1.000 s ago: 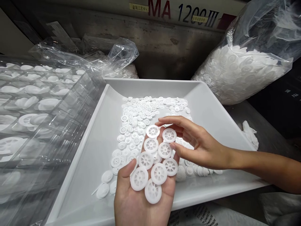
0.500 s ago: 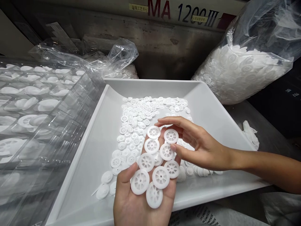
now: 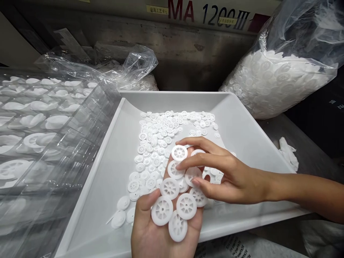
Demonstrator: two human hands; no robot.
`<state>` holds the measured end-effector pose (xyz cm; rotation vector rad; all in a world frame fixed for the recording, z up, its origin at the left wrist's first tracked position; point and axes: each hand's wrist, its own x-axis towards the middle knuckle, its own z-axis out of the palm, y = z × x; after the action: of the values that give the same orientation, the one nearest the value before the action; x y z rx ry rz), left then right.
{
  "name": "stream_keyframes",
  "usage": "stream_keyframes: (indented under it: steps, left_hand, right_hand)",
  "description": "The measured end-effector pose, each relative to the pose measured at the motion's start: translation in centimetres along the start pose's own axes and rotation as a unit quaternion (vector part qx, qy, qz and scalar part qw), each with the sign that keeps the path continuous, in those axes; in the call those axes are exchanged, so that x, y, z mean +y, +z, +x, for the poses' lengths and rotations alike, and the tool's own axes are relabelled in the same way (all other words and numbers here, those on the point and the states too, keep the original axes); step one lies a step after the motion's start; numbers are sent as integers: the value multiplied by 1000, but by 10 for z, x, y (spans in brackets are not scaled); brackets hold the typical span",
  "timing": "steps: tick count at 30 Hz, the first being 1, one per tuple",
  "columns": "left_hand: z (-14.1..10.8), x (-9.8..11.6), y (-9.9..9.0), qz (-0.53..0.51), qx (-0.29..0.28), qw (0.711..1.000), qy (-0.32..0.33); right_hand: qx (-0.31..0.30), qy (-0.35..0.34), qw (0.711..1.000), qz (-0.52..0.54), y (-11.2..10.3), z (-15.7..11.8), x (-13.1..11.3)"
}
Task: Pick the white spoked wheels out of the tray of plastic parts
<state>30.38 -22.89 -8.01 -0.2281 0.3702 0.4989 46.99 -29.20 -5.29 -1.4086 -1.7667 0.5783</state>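
Over the white tray (image 3: 172, 102) — left hand (image 3: 143, 229) open, palm up, bearing a loose cluster of white plastic wheels (image 3: 170, 188); right hand (image 3: 236, 179) curved above them, fingers touching, any pinch unclear — best kept gentle, wheels unstacked.

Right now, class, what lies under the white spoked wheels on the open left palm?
Under the white plastic wheels lies the left hand; they cover most of its palm. The white tray below is hidden there.

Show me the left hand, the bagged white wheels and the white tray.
Left hand (image 3: 158, 240), head view, palm below the wheels.
Bagged white wheels (image 3: 279, 86), head view, wheels seen through the plastic.
White tray (image 3: 91, 200), head view, bare floor.
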Motion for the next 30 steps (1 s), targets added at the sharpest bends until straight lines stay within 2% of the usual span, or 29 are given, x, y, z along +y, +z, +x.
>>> stream_keyframes:
  steps: [4, 12, 17, 23, 26, 30]
  left_hand:
    - [0, -2, 3, -4, 40, 999, 2]
    - [-1, 0, 1, 27, 48, 998, 18]
    - [-1, 2, -2, 50, 2, 998, 29]
    - [-3, 4, -5, 30, -52, 998, -5]
    - [-4, 3, -4, 35, -37, 999, 6]
    - [-3, -2, 0, 51, 24, 998, 29]
  right_hand:
    - [6, 4, 1000, -2, 1, -1, 0]
    - [38, 18, 999, 12, 0, 0, -1]
    - [33, 14, 999, 15, 0, 0, -1]
    - [25, 15, 1000, 6, 0, -2, -2]
    - [33, 4, 999, 4, 0, -2, -2]
    - [41, -8, 999, 3, 0, 1, -3]
